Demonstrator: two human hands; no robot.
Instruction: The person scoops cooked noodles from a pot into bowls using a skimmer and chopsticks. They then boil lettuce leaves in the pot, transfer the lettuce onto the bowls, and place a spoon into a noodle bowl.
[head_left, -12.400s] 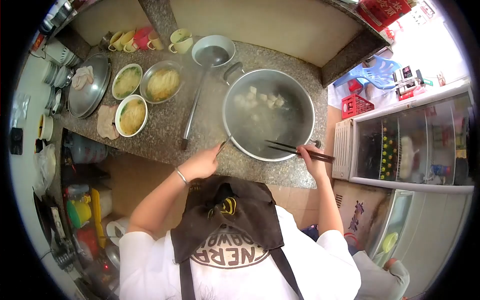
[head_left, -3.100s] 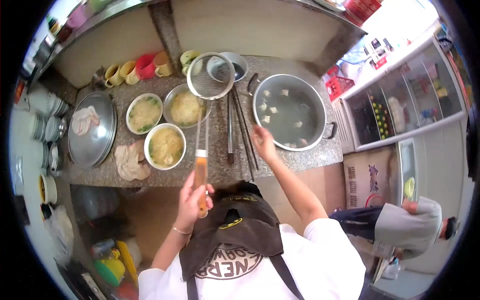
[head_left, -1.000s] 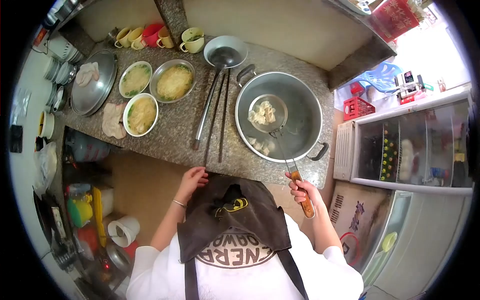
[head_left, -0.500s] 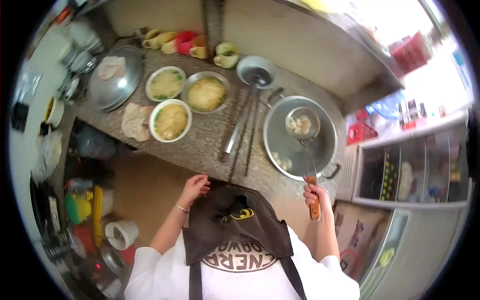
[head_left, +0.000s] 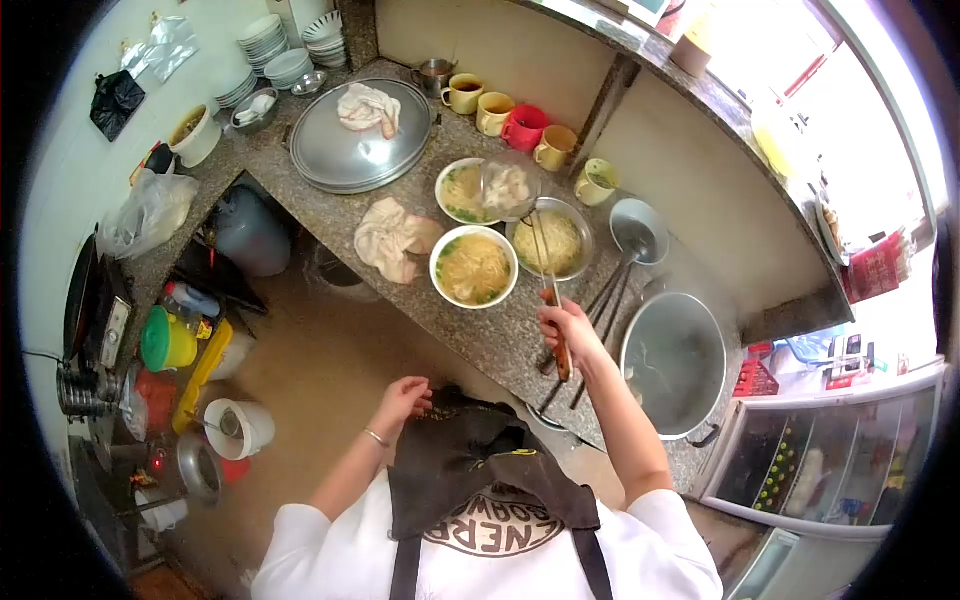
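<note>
My right hand (head_left: 567,328) is closed around the wooden handle of a wire strainer (head_left: 543,240). Several pale lumps, perhaps dumplings, lie in its basket, which hangs over the edges of the rear white noodle bowl (head_left: 459,190) and the metal noodle bowl (head_left: 578,262). A nearer white bowl (head_left: 474,268) also contains noodles with chopped greens. My left hand (head_left: 405,399) hangs in front of the dark apron (head_left: 470,455), loosely curled and holding nothing. Right of the bowls stands a large pot (head_left: 676,366) with cloudy liquid.
A crumpled cloth (head_left: 392,240) lies beside the bowls, near a large metal lid (head_left: 360,145). Cups (head_left: 525,127) line the back wall. A ladle (head_left: 634,240) rests in a grey bowl, its handle crossing the counter. Buckets (head_left: 240,428) stand low on the left.
My right hand has carried the loaded strainer left, from above the pot to above the noodle bowls. The view has turned left. My left hand stays by the apron.
</note>
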